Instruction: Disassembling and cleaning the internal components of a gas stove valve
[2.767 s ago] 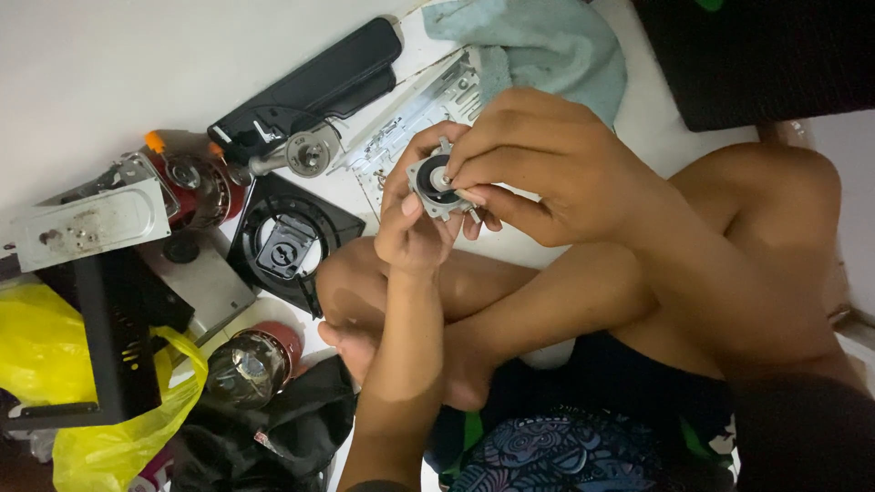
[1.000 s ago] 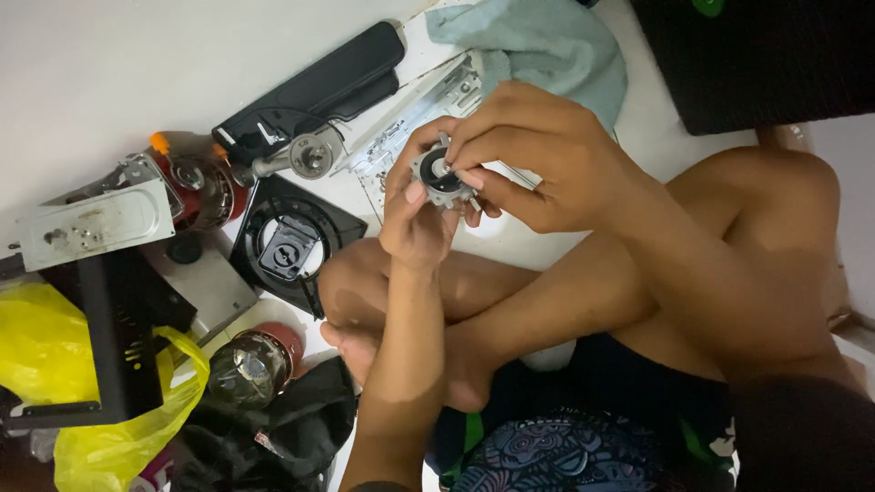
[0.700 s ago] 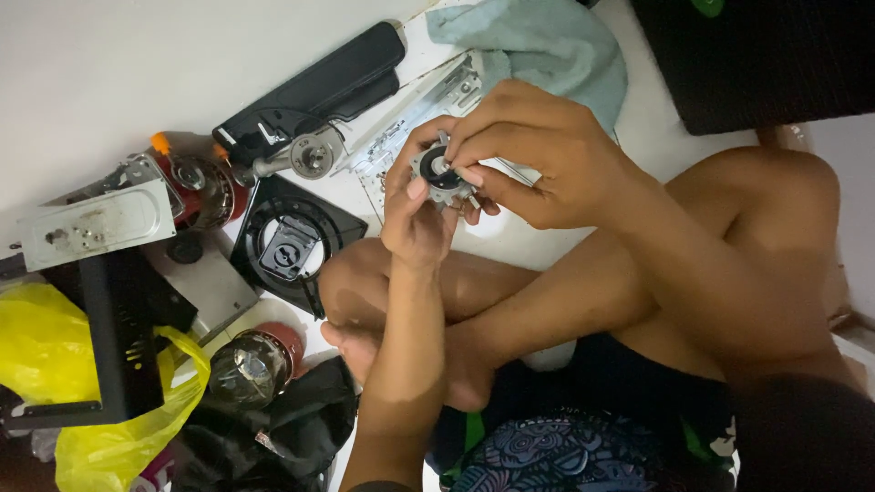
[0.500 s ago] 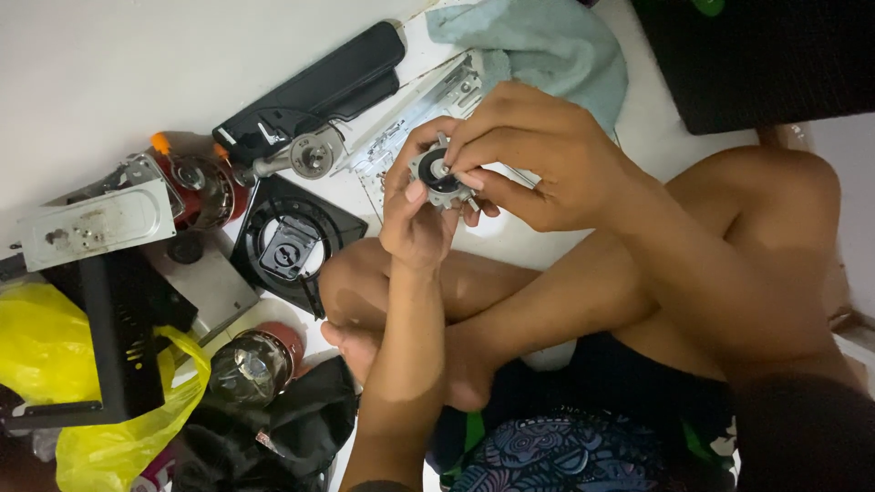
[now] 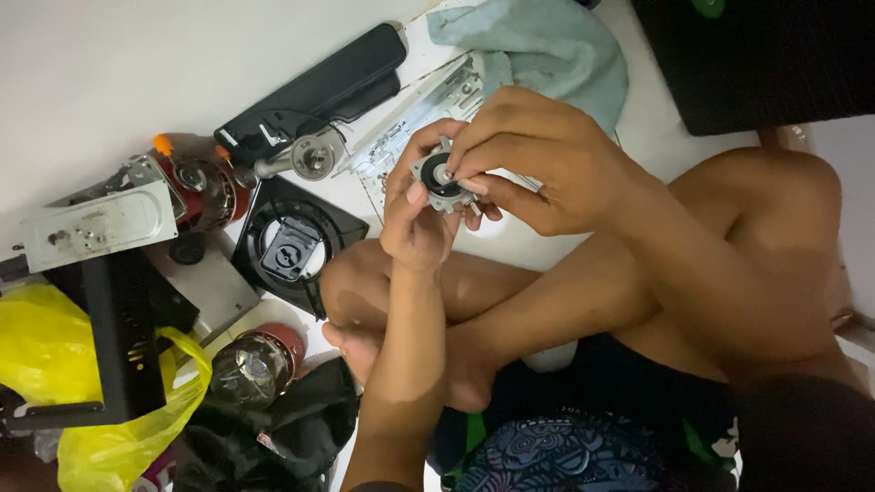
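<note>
round motor part (image 5: 440, 176) pinched between left hand (image 5: 415, 223), right hand (image 5: 538, 159) fingertips

Floor, white, cluttered. Teal cloth (image 5: 547, 46) at top centre. Long black casing (image 5: 314, 91) lies diagonally left of it, a metal bracket (image 5: 428, 114) between the two. Black fan frame (image 5: 287, 246) below the casing. Red motor (image 5: 196, 182) touches a grey metal box (image 5: 100, 223). Yellow bag (image 5: 55, 364) at lower left, black frame (image 5: 123, 342) over it. Second motor (image 5: 255, 364) just beside the bag.

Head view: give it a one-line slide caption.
Both hands, left hand and right hand, hold a small round motor part above scattered components.
</note>
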